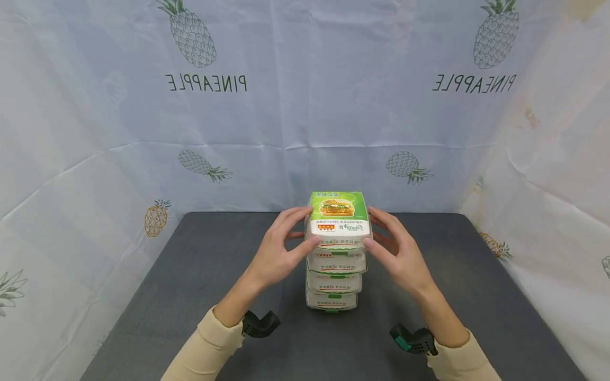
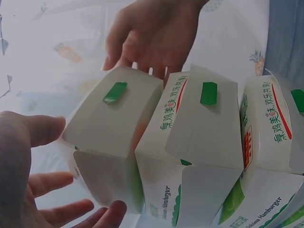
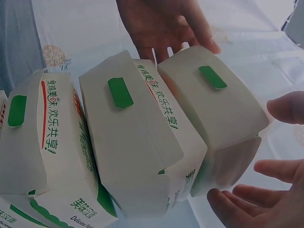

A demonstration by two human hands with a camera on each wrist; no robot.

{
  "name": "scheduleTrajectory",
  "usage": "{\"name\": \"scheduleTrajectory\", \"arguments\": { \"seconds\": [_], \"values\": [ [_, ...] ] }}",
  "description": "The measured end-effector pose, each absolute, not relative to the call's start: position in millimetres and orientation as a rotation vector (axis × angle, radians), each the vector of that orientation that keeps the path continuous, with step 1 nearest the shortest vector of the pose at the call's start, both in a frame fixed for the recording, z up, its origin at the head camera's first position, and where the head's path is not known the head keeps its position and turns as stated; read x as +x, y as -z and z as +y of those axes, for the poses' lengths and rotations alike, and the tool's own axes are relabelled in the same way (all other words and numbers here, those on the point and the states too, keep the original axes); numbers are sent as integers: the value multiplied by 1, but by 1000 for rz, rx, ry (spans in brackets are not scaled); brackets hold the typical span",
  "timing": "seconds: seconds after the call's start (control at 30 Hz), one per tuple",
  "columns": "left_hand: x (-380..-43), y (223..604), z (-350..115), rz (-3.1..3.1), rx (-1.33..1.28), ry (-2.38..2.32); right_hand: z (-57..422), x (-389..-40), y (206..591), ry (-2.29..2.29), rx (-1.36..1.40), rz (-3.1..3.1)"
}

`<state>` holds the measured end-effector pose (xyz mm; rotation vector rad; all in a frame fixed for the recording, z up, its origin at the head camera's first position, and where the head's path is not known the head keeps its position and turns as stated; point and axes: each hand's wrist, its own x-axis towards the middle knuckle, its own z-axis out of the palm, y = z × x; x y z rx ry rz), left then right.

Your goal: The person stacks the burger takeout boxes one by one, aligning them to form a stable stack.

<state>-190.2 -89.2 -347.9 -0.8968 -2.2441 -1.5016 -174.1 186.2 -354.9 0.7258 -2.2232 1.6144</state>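
Observation:
Several white-and-green paper burger boxes stand in one stack; the top burger box [image 1: 339,211] shows a burger picture on its green lid in the head view. My left hand [image 1: 274,251] is at its left side and my right hand [image 1: 402,254] at its right, thumbs near the front corners. In both wrist views the fingers are spread and fairly straight around the top box, not curled round it. Whether every fingertip touches is hard to tell. Below it, the second burger box [image 2: 204,123] and the lower burger box [image 1: 331,300] sit slightly out of line.
The stack stands on a dark grey table [image 1: 214,275], near its middle. Pale cloth [image 1: 305,106] printed with pineapples hangs behind and at both sides. Each wrist carries a black device, such as the left wrist device [image 1: 259,324] and the right wrist device [image 1: 413,339].

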Motion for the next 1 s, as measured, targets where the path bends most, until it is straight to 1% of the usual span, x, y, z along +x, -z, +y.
{"name": "scheduleTrajectory", "arguments": {
  "seconds": [0.27,0.47,0.73,1.0],
  "values": [
    [-189,349,-94,-2264,-898,1417,190,-170,354,-1590,717,-2220],
    [-185,351,-100,-2293,-852,1305,197,-168,356,-1536,701,-2232],
    [-180,358,-113,-2368,-749,1060,208,-167,362,-1450,678,-2273],
    [-182,368,-124,-2375,-674,828,219,-168,372,-1277,636,-2387]
  ]
}}
